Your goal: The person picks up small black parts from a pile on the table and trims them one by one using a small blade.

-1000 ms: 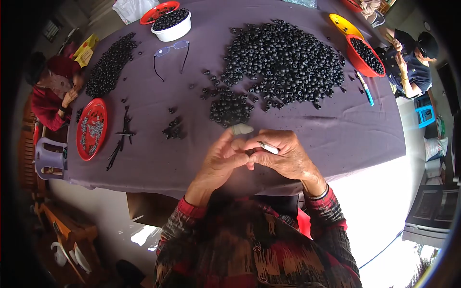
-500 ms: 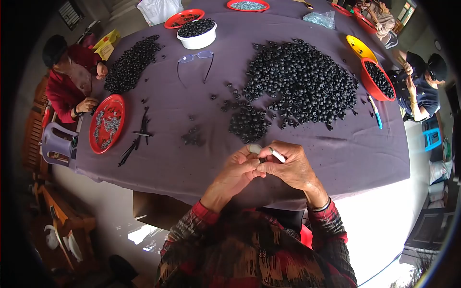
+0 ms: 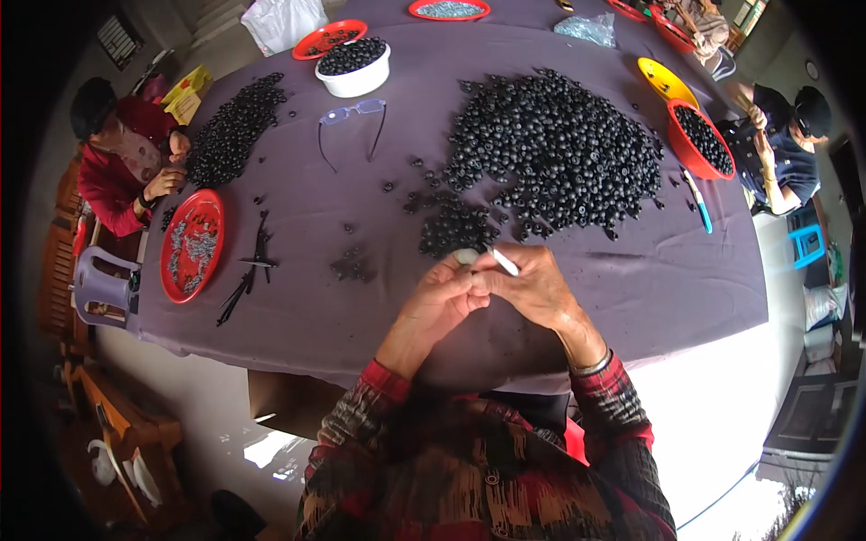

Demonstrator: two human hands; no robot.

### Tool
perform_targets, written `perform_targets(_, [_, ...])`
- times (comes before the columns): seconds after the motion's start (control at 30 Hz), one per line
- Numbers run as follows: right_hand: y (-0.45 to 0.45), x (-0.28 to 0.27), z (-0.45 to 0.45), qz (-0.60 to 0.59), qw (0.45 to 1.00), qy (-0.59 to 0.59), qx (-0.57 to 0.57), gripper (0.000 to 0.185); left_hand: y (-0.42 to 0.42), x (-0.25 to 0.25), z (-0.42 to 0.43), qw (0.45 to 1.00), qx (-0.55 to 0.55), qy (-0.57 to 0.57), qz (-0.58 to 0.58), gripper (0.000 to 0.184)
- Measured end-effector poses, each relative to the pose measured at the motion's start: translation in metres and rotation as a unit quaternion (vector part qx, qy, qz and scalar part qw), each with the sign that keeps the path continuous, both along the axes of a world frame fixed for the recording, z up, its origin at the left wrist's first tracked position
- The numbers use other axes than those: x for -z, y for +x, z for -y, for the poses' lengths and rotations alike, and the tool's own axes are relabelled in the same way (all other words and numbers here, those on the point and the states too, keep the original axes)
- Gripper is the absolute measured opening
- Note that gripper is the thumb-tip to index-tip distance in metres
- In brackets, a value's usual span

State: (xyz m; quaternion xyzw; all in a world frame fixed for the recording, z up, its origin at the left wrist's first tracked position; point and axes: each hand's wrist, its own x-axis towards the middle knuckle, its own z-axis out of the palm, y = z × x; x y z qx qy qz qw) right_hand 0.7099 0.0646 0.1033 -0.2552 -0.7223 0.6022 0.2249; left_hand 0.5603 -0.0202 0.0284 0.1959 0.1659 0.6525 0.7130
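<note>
My left hand [image 3: 439, 293] and my right hand [image 3: 534, 284] meet over the table's near side, fingertips pressed together. A short white-handled tool [image 3: 504, 261] sticks out from the pinch of my right hand; its tip is hidden. My left fingers are closed at the same spot, where a small black piece showed a moment earlier; now the fingers cover it. A pale covering [image 3: 466, 257] sits on a left fingertip. Just beyond my hands lies a small heap of round black pieces [image 3: 456, 224], touching a much larger pile [image 3: 559, 149].
Glasses [image 3: 354, 110], a white bowl [image 3: 356, 81] of black pieces and a red tray [image 3: 194, 243] with grey bits stand leftward. Thin black tools [image 3: 248, 270] lie near it. A blue-handled knife [image 3: 702, 209] and a red bowl [image 3: 699, 140] are rightward. Co-workers sit around the table.
Both hands have shifted slightly up and left in view, and the black piece between them is now covered. The whole table view has moved a little left.
</note>
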Motion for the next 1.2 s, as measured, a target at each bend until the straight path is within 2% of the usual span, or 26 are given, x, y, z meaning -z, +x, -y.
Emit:
perform_targets(0.07, [-0.002, 0.004, -0.003, -0.040, 0.994, -0.105, -0.011, 0.011, -0.004, 0.008, -0.004, 1.000, 0.015, 0.009, -0.012, 0.024])
perform_targets(0.1, [-0.003, 0.005, -0.002, -0.024, 0.997, -0.072, -0.002, 0.009, -0.004, 0.010, -0.004, 1.000, 0.013, 0.018, -0.003, 0.024])
perform_targets(0.2, [-0.004, 0.008, -0.005, -0.047, 0.989, -0.137, -0.011, 0.009, -0.004, 0.011, -0.004, 1.000, 0.012, 0.020, 0.003, 0.025])
perform_targets(0.3, [-0.005, 0.013, -0.010, -0.040, 0.994, -0.101, -0.026, 0.009, -0.001, 0.005, -0.002, 1.000, -0.012, 0.007, 0.001, 0.027])
perform_targets(0.43, [0.001, 0.010, -0.009, -0.035, 0.997, -0.069, -0.003, 0.012, 0.005, 0.001, 0.003, 0.999, -0.026, 0.020, 0.010, 0.020])
perform_targets(0.53, [0.020, -0.009, -0.010, 0.039, 0.974, 0.207, 0.082, 0.014, 0.012, 0.001, 0.006, 0.999, -0.039, 0.022, 0.013, 0.017])
perform_targets(0.57, [0.029, -0.014, -0.008, 0.034, 0.971, 0.229, 0.066, 0.022, 0.018, 0.000, 0.008, 0.999, -0.043, 0.018, 0.015, 0.015])
perform_targets(0.7, [0.050, -0.012, 0.004, 0.069, 0.979, 0.189, 0.007, 0.030, 0.027, -0.001, 0.010, 0.997, -0.070, 0.016, 0.013, 0.008])
perform_targets(0.93, [0.043, 0.012, 0.014, -0.053, 0.972, 0.228, 0.018, 0.019, 0.028, 0.000, 0.011, 0.997, -0.074, 0.033, 0.019, 0.009])
perform_targets(1.2, [0.055, 0.011, 0.011, -0.029, 0.952, 0.305, 0.004, 0.020, 0.043, -0.003, 0.016, 0.996, -0.089, 0.018, 0.013, 0.011])
